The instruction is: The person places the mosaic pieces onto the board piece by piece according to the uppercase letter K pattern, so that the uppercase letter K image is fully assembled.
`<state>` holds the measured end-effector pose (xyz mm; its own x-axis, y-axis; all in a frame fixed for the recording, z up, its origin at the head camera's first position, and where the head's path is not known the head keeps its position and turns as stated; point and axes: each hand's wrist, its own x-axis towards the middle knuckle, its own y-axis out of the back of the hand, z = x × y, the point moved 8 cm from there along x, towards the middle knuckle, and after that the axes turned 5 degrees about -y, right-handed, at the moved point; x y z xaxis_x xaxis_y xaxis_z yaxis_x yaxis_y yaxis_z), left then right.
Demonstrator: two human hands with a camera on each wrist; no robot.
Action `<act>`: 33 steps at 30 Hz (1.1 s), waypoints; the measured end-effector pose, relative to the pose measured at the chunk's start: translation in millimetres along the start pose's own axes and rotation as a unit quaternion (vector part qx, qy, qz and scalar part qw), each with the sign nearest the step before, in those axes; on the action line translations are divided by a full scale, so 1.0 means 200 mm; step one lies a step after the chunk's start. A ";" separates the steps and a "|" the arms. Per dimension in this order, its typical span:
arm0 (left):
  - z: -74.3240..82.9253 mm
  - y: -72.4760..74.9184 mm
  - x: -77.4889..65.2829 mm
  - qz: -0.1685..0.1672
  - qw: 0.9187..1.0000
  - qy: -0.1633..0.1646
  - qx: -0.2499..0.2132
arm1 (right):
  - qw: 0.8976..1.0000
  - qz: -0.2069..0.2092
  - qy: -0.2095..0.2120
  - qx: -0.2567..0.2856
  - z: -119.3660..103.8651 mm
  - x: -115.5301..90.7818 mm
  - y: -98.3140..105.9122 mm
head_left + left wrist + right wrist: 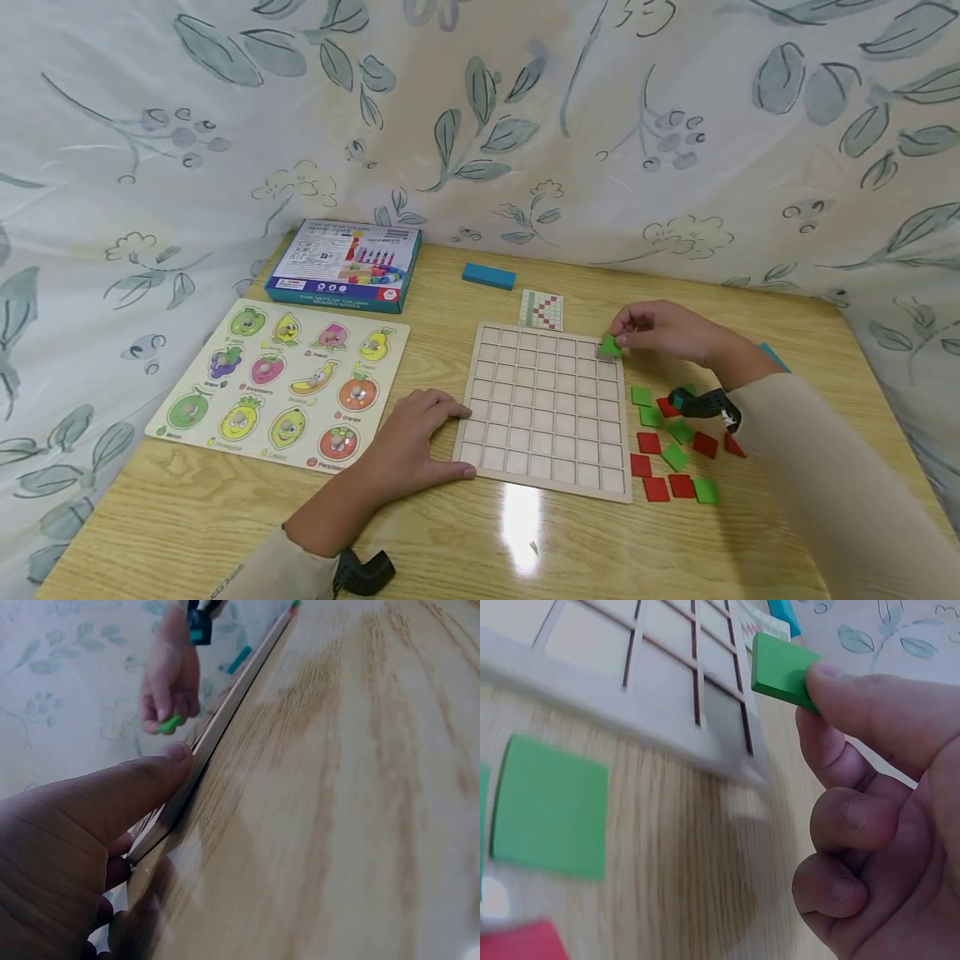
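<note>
Fruit puzzle board (397,343): we see it left of the grid.
Left hand (412,437): thumb and fingers spread wide, touching the grid's left side.
Wooden grid board (543,422): between both hands.
Green tile (610,347): near the grid's far-right corner.
Right hand (663,329): pinches that tile.
Loose tiles (681,432): red and green, right of the grid.

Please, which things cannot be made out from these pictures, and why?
Head: full shape of the blue piece, hidden by the right forearm.
Head: a red tile, partly covered by the black wrist device.
Head: fine print on the box, too small.
Left wrist: grid on the board, viewed too edge-on.
Right wrist: a red piece, cut off at the lower left corner.
</note>
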<state>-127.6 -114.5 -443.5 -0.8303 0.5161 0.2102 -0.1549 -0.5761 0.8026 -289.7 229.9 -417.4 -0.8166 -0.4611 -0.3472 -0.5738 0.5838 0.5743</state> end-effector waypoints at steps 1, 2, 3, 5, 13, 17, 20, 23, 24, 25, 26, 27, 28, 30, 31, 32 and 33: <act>0.00 0.00 0.00 0.000 1.000 0.000 0.000 | 1.000 -0.001 0.002 0.000 -0.01 0.01 -0.01; 0.00 0.00 0.00 0.000 1.000 0.000 0.001 | 1.000 -0.002 0.005 0.000 -0.02 0.02 -0.02; 0.00 0.00 0.00 0.000 1.000 0.000 0.001 | 1.000 -0.003 0.005 0.001 -0.03 0.04 -0.02; 0.01 0.00 0.00 0.001 1.000 0.000 0.000 | 1.000 -0.005 0.009 0.005 -0.06 0.06 -0.04; 0.01 0.01 0.00 0.004 1.000 -0.001 0.004 | 0.999 -0.017 0.024 0.023 -0.17 0.16 -0.11; 0.01 0.01 0.00 0.003 1.000 -0.002 0.003 | 0.999 -0.023 0.032 0.030 -0.23 0.20 -0.16; 0.01 0.00 0.01 0.003 1.000 -0.004 0.005 | 0.998 -0.030 0.043 0.029 -0.26 0.24 -0.19; 0.02 0.00 0.01 0.003 1.000 -0.007 0.008 | 0.998 -0.035 0.053 0.025 -0.30 0.27 -0.23; 0.02 0.00 0.01 0.003 1.000 -0.007 0.008 | 0.998 -0.034 0.055 0.024 -0.32 0.28 -0.24; 0.02 0.00 0.01 0.003 1.000 -0.008 0.008 | 0.998 -0.033 0.056 0.024 -0.33 0.29 -0.24; 0.02 0.00 0.01 0.003 1.000 -0.008 0.009 | 0.998 -0.032 0.058 0.025 -0.34 0.30 -0.25; 0.02 0.00 0.01 0.002 1.000 -0.008 0.009 | 0.998 -0.029 0.058 0.025 -0.35 0.31 -0.26; 0.02 0.00 0.01 0.002 1.000 -0.007 0.008 | 0.998 -0.027 0.058 0.026 -0.35 0.32 -0.27; 0.02 0.00 0.01 0.002 1.000 -0.007 0.008 | 0.998 -0.022 0.056 0.025 -0.37 0.34 -0.28; 0.02 0.00 0.01 0.002 1.000 -0.007 0.008 | 0.998 -0.020 0.054 0.025 -0.38 0.35 -0.29; 0.02 0.00 0.01 0.002 1.000 -0.008 0.008 | 0.998 -0.017 0.054 0.024 -0.38 0.35 -0.30; 0.02 0.00 0.01 0.003 1.000 -0.008 0.009 | 0.998 -0.014 0.054 0.022 -0.39 0.36 -0.31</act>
<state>-127.4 -110.4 -440.9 -0.8220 0.5237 0.2238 -0.1409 -0.5677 0.8111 -308.6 107.9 -420.1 -0.7900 -0.5453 -0.2803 -0.6008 0.5968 0.5319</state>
